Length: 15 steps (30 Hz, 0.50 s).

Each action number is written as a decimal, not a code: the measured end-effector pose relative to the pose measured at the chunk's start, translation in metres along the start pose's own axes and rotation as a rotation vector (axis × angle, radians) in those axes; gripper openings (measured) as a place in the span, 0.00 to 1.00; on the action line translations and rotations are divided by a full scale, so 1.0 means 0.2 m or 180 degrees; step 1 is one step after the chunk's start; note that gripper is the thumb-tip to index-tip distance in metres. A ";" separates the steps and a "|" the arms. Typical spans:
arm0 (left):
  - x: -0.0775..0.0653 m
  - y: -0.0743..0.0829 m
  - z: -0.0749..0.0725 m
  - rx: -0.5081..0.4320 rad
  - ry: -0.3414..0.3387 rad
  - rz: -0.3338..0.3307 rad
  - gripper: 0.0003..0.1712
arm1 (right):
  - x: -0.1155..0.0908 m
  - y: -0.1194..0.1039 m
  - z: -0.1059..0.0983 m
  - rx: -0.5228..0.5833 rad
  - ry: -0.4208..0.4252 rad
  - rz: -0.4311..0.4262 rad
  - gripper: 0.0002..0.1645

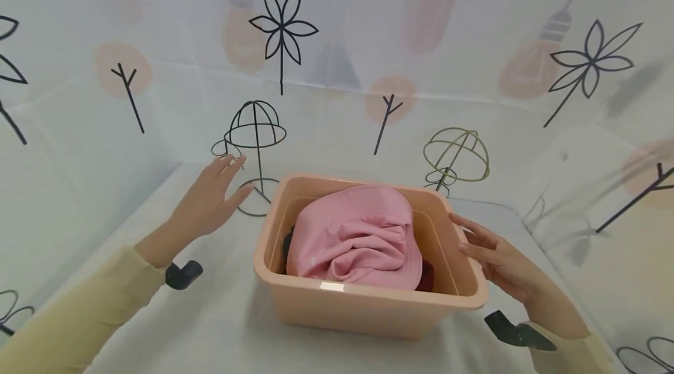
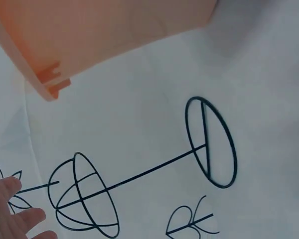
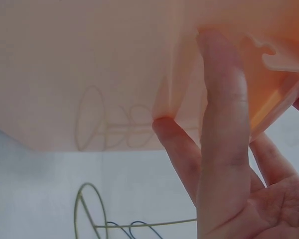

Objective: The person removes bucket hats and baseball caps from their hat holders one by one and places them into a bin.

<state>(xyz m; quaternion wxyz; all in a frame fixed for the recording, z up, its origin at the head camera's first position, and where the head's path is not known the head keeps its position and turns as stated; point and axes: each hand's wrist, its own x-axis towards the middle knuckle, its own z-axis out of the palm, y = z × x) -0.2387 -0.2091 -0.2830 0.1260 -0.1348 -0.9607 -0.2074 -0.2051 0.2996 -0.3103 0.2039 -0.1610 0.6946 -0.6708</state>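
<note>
A peach plastic bin (image 1: 358, 309) holds a pink cap (image 1: 353, 233) lying crumpled on top, with dark and maroon pieces partly hidden under it. My right hand (image 1: 497, 254) grips the bin's right rim; in the right wrist view its fingers (image 3: 224, 99) touch the outer wall. My left hand (image 1: 207, 195) is in the air left of the bin, fingers extended and holding nothing. Close to it stands a black wire hat stand (image 1: 258, 151), also seen in the left wrist view, where the bin's outer wall (image 2: 124, 30) shows at the top.
Behind the bin's right end stands an olive-green wire hat stand (image 1: 457, 154), its lower part hidden by the bin. A white cloth (image 1: 210, 327) covers the table. Printed curtains (image 1: 337, 58) with flower and bulb patterns hang at the back and sides.
</note>
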 end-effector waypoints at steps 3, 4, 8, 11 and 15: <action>-0.05 -0.04 0.04 0.0046 -0.0016 -0.0093 0.40 | -0.01 0.00 0.00 -0.0065 0.0066 -0.0036 0.33; -0.06 -0.06 0.05 0.0042 -0.0038 -0.0132 0.40 | -0.01 0.01 0.00 -0.0077 0.0089 -0.0055 0.33; -0.11 -0.10 0.10 0.0061 -0.0106 -0.0283 0.42 | -0.02 0.02 0.00 -0.0073 0.0169 -0.0220 0.31; -0.13 -0.13 0.14 0.0106 -0.0135 -0.0369 0.43 | -0.03 0.03 -0.01 -0.0039 0.0286 -0.0379 0.27; -0.17 -0.16 0.17 0.0200 -0.0140 -0.0435 0.45 | -0.04 0.05 -0.02 -0.0011 0.0531 -0.0468 0.22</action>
